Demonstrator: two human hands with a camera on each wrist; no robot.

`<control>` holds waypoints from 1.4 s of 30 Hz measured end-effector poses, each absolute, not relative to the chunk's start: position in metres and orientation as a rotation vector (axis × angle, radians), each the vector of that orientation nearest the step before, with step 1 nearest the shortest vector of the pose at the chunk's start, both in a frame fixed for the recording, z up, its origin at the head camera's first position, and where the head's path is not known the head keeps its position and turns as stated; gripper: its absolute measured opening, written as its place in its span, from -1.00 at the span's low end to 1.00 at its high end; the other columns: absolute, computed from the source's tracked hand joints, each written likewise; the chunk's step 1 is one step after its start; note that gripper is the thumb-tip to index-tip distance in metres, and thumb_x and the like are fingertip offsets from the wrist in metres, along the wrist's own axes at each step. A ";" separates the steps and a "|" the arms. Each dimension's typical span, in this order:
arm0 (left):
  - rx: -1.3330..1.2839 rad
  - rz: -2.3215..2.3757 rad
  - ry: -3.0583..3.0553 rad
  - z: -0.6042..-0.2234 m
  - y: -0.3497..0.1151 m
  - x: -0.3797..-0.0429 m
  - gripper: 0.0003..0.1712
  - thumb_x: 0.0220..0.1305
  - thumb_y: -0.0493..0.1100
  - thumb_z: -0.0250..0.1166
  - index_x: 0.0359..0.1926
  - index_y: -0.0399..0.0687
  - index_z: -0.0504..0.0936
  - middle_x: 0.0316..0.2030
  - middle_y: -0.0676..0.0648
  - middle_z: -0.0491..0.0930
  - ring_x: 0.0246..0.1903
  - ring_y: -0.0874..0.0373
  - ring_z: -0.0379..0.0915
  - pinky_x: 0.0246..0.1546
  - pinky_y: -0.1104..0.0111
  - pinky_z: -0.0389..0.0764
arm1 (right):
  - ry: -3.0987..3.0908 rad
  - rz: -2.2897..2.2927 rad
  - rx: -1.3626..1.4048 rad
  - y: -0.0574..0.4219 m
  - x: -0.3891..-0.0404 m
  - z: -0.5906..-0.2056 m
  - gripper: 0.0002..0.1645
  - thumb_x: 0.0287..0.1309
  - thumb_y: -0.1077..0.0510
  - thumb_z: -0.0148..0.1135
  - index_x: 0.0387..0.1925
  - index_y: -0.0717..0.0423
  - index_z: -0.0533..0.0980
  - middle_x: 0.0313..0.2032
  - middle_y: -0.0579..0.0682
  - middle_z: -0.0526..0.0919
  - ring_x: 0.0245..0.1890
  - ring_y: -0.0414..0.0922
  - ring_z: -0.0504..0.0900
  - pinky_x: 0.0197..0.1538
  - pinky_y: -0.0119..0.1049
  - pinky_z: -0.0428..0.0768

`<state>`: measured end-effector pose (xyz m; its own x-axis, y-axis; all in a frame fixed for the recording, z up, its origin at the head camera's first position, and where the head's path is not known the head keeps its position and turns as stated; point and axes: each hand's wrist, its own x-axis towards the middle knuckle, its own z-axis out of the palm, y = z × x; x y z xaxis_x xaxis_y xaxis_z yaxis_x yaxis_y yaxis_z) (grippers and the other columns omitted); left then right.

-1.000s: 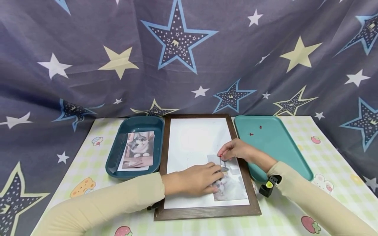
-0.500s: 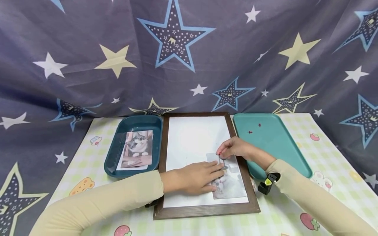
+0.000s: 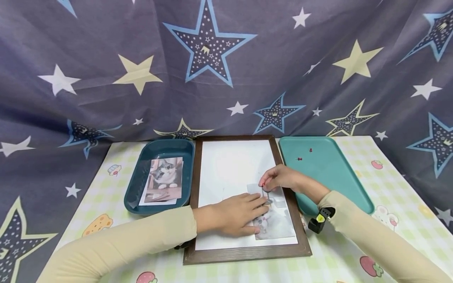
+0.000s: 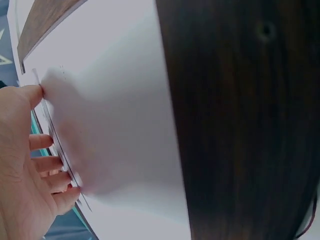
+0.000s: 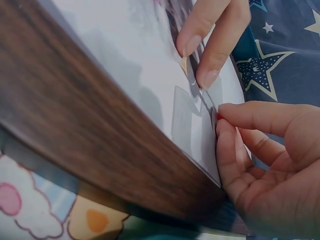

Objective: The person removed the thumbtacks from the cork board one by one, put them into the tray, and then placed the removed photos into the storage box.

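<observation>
A cat photo [image 3: 277, 226] lies at the lower right of a white board [image 3: 237, 161] with a brown wooden frame [image 3: 247, 253]. My left hand [image 3: 235, 215] rests on the photo's left part, fingers spread and fairly straight; the left wrist view shows its fingertips [image 4: 67, 197] touching the surface. At the photo's top edge my right hand [image 3: 283, 179] pinches a red push pin [image 5: 219, 116] between thumb and forefinger. The pin's point is hidden, so how deep it sits cannot be told. Two left fingers [image 5: 212, 65] press the photo close by.
Left of the frame stands a dark blue tray [image 3: 132, 188] with a stack of cat photos [image 3: 164, 179]. A teal tray [image 3: 329, 177] on the right bears red push pins [image 3: 299, 158]. A starry curtain [image 3: 226, 98] hangs behind the checked tablecloth [image 3: 106, 188].
The head view has shifted slightly. Both hands keep almost the same places; the left fingers lie a little flatter on the photo than a second ago, and the right hand still pinches the push pin.
</observation>
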<state>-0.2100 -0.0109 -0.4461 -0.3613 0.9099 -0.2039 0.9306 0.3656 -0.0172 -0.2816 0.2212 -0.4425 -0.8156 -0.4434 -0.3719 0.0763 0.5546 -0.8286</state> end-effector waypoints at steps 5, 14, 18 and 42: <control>1.701 -0.196 2.469 -0.449 -0.010 -0.212 -0.20 0.57 0.32 -0.18 0.61 0.01 0.08 0.59 -0.08 0.10 0.58 -0.01 0.00 0.57 0.14 0.16 | 2.233 -1.231 -0.298 0.221 -0.282 -0.443 -0.75 0.09 0.35 0.39 -0.16 0.38 0.68 -0.47 -0.09 0.69 -0.43 -0.21 0.55 -0.29 -0.40 0.56; 1.713 -0.198 2.468 -0.451 -0.009 -0.215 -0.20 0.56 0.34 -0.18 0.60 0.02 0.10 0.58 -0.08 0.12 0.58 0.00 0.02 0.57 0.15 0.16 | 2.236 -1.240 -0.292 0.220 -0.282 -0.442 -0.78 0.09 0.37 0.39 -0.19 0.38 0.64 -0.48 -0.08 0.65 -0.45 -0.21 0.53 -0.31 -0.40 0.54; 1.707 -0.196 2.464 -0.450 -0.009 -0.214 -0.20 0.56 0.34 -0.17 0.60 0.02 0.10 0.58 -0.07 0.12 0.58 0.01 0.02 0.57 0.15 0.16 | 2.233 -1.240 -0.291 0.220 -0.281 -0.442 -0.80 0.09 0.38 0.38 -0.21 0.38 0.62 -0.48 -0.07 0.64 -0.45 -0.20 0.52 -0.31 -0.40 0.54; 1.709 -0.231 2.466 -0.450 -0.008 -0.215 -0.20 0.56 0.34 -0.20 0.60 0.02 0.09 0.58 -0.09 0.13 0.58 0.00 0.02 0.57 0.14 0.16 | 2.214 -1.245 -0.312 0.221 -0.283 -0.441 -0.89 0.10 0.40 0.36 -0.29 0.31 0.61 -0.47 -0.05 0.64 -0.43 -0.19 0.54 -0.29 -0.38 0.57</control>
